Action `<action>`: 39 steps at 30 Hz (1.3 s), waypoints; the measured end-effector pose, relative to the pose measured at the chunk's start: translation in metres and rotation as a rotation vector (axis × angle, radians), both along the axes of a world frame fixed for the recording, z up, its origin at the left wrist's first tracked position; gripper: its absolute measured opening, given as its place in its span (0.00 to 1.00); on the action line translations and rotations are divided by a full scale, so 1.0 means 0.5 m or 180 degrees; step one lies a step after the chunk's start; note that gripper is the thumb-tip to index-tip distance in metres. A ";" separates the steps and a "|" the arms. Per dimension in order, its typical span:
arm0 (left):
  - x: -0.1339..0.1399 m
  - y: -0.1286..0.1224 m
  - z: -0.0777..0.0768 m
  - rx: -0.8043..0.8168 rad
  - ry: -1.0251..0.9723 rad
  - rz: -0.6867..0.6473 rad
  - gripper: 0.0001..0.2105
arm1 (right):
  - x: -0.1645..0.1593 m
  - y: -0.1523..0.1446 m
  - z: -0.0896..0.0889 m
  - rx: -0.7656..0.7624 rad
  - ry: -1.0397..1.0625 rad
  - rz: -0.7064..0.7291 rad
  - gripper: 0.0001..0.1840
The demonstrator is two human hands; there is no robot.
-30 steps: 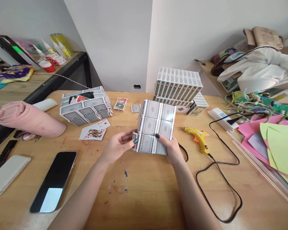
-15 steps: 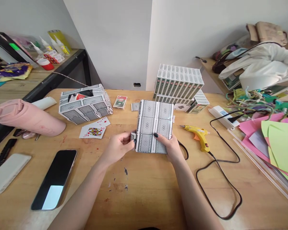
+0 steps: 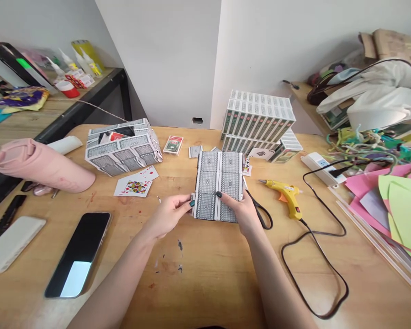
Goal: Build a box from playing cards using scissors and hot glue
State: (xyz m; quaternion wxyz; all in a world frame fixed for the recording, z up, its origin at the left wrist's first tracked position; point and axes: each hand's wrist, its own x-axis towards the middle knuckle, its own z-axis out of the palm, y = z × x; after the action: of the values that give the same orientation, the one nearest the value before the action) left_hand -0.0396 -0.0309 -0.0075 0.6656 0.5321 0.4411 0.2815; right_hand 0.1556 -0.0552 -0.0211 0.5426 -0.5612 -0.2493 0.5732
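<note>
A flat-faced piece covered with grey-patterned playing cards (image 3: 207,180), laid in two columns, is held over the middle of the table. My right hand (image 3: 245,210) grips its right side, thumb lying across the front and the other fingers hidden behind. At the lower left edge my left hand (image 3: 169,212) pinches a small playing card (image 3: 192,197) between thumb and fingers, against that edge. Black scissors handles (image 3: 265,214) show beside my right hand. Loose cards (image 3: 195,151) lie behind the held piece. How deep the piece is I cannot tell.
A card-covered box (image 3: 123,148) with an opening on top stands at left, near face cards (image 3: 135,185) and a card pack (image 3: 173,145). Stacked packs (image 3: 258,116) rise behind. A corded yellow glue gun (image 3: 284,196) lies right. Phone (image 3: 78,256) and pink tumbler (image 3: 48,167) are left.
The card-covered piece has tipped so its top edge sits lower, uncovering cards behind it and more of the scissors. Both hands keep their hold. The view has shifted slightly.
</note>
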 end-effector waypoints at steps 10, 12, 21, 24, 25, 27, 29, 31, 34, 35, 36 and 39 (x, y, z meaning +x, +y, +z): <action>0.006 -0.014 -0.006 -0.0062 -0.0019 0.0242 0.15 | -0.001 0.003 -0.006 -0.0012 0.0007 0.0012 0.26; 0.006 -0.018 -0.008 -0.0046 -0.0045 0.0318 0.17 | 0.000 0.004 -0.006 -0.0007 0.0011 0.0015 0.26; 0.003 -0.024 -0.009 -0.0071 0.0053 0.0478 0.19 | 0.000 0.002 -0.009 -0.0033 0.0073 -0.0027 0.26; 0.007 -0.024 -0.011 -0.0041 0.0200 0.0619 0.17 | -0.001 0.003 -0.012 -0.0066 0.0099 -0.0033 0.25; 0.009 -0.024 -0.013 -0.0022 0.0259 0.0679 0.16 | -0.002 0.004 -0.013 -0.0066 0.0094 -0.0033 0.25; 0.014 -0.024 -0.016 0.0045 0.0366 0.0793 0.15 | -0.002 0.004 -0.014 -0.0056 0.0062 -0.0047 0.25; 0.017 -0.023 -0.019 0.0099 0.0479 0.0883 0.15 | -0.002 0.004 -0.014 -0.0050 -0.0006 -0.0063 0.25; 0.019 -0.022 -0.020 0.0060 0.0576 0.0945 0.14 | -0.002 0.003 -0.015 -0.0059 -0.0073 -0.0053 0.26; 0.018 -0.023 -0.012 0.0092 0.0739 0.0934 0.13 | -0.003 0.000 -0.014 -0.0058 -0.0201 -0.0010 0.27; 0.017 -0.025 -0.007 0.0205 0.0846 0.0903 0.13 | -0.002 -0.001 -0.014 -0.0055 -0.0248 0.0002 0.27; 0.017 -0.028 -0.002 0.0354 0.0987 0.0862 0.13 | -0.002 -0.002 -0.013 -0.0051 -0.0295 0.0005 0.28; 0.019 -0.039 0.014 0.0709 0.1417 0.0752 0.15 | -0.001 -0.004 -0.011 -0.0060 -0.0382 -0.0034 0.29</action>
State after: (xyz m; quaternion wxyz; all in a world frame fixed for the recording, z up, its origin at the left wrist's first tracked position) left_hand -0.0300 -0.0502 -0.0004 0.4522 0.5957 0.6019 0.2802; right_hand 0.1551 -0.0572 -0.0268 0.5244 -0.6009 -0.2730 0.5379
